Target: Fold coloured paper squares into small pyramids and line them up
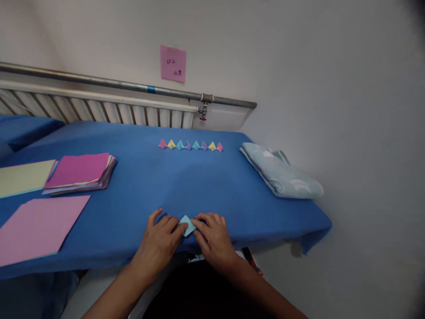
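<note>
A small light-blue folded paper square (187, 226), turned cornerwise, lies near the front edge of the blue-covered table. From the left, my left hand (160, 239) has its thumb on the paper, its fingers bent on the cloth. My right hand (214, 237) touches the opposite corner with its fingertips, the thumb beneath them. Between them the two hands hold the paper at its sides. Farther back stands a row of several small folded paper pieces (196, 145) in pink, yellow, blue and purple.
On the left are a stack of coloured paper (79, 170), a pale yellow sheet (26, 177) and pink sheets (43, 226). A folded light-blue blanket (282, 173) lies at the right. Behind the blue cloth (139, 177) run a radiator (99, 108) and a pipe.
</note>
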The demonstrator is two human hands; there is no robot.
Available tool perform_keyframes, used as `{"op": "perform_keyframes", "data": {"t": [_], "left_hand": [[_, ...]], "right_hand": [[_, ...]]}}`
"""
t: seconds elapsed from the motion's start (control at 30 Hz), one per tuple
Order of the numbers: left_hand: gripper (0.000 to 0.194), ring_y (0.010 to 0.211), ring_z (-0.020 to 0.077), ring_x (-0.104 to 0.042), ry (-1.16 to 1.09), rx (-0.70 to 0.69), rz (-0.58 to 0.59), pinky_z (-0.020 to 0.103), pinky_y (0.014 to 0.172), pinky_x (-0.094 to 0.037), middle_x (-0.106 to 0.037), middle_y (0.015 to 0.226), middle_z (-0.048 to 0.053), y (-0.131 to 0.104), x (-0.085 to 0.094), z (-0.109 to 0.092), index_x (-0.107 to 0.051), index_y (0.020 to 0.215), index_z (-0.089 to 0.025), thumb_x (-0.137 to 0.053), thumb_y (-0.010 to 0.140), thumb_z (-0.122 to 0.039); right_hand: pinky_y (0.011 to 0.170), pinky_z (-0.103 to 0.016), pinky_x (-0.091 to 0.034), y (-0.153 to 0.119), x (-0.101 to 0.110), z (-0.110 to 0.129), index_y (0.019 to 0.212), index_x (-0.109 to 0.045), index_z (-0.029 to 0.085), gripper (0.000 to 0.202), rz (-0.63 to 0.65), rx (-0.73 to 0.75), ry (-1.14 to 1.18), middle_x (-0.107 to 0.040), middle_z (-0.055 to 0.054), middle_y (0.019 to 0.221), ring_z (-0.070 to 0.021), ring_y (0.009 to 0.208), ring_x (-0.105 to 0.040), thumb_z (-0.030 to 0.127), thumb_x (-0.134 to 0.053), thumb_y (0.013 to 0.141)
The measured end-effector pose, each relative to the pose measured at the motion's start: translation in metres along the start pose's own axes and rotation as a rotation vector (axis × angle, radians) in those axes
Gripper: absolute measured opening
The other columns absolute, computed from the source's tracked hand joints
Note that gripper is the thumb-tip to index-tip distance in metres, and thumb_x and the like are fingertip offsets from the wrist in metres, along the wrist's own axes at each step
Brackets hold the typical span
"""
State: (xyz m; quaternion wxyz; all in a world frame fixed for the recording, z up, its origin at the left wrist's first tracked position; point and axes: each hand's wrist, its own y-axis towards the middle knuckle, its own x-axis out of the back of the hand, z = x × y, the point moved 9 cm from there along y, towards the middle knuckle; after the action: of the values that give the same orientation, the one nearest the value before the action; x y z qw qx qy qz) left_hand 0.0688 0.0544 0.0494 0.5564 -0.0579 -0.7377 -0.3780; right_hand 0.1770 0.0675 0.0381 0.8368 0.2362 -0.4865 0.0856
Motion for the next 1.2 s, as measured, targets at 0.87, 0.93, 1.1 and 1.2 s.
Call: {"op": "perform_keyframes", "data": {"t": [0.87,0.93,1.1,1.2], "left_hand": [[0.019,0.08,0.0186,-0.058,-0.006,0.044,0.061,0.049,0.095,-0.029,-0.066,0.082,0.0,0.006,0.001,0.003,-0.066,0.096,-0.026,-0.051,0.088,-0.018],[0.018,0.082,0.0184,-0.058,-0.046,0.064,0.064,0.048,0.095,-0.028,-0.066,0.084,0.0,0.006,0.0,0.007,-0.066,0.094,-0.027,-0.051,0.089,-0.02],[0.018,0.085,0.017,-0.057,-0.161,0.126,0.098,0.043,0.092,-0.029,-0.066,0.089,-0.001,0.004,-0.008,0.017,-0.067,0.087,-0.026,-0.049,0.09,-0.025],[0.021,0.085,0.0169,-0.057,-0.185,0.173,0.107,0.04,0.086,-0.031,-0.067,0.089,0.0,0.004,-0.011,0.023,-0.067,0.086,-0.025,-0.047,0.091,-0.028]], "right_hand": [[0.077,-0.033,-0.033,-0.003,0.001,-0.001,0.086,-0.061,0.02,0.01,-0.063,0.018,0.02,-0.064,-0.003,0.092,-0.0175,0.086,-0.052,0.016,-0.052,0.09],[0.077,-0.033,-0.033,-0.001,0.001,-0.002,0.082,-0.06,0.02,0.011,-0.051,-0.015,0.016,-0.064,-0.003,0.092,-0.0174,0.086,-0.053,0.016,-0.052,0.089],[0.079,-0.033,-0.033,0.004,0.003,-0.006,0.077,-0.059,0.021,0.011,-0.057,-0.096,0.05,-0.064,-0.002,0.096,-0.0186,0.091,-0.053,0.017,-0.056,0.087],[0.08,-0.033,-0.034,0.006,0.004,-0.008,0.075,-0.059,0.021,0.013,-0.073,-0.123,0.057,-0.064,-0.003,0.096,-0.0188,0.091,-0.053,0.018,-0.055,0.087]]}}
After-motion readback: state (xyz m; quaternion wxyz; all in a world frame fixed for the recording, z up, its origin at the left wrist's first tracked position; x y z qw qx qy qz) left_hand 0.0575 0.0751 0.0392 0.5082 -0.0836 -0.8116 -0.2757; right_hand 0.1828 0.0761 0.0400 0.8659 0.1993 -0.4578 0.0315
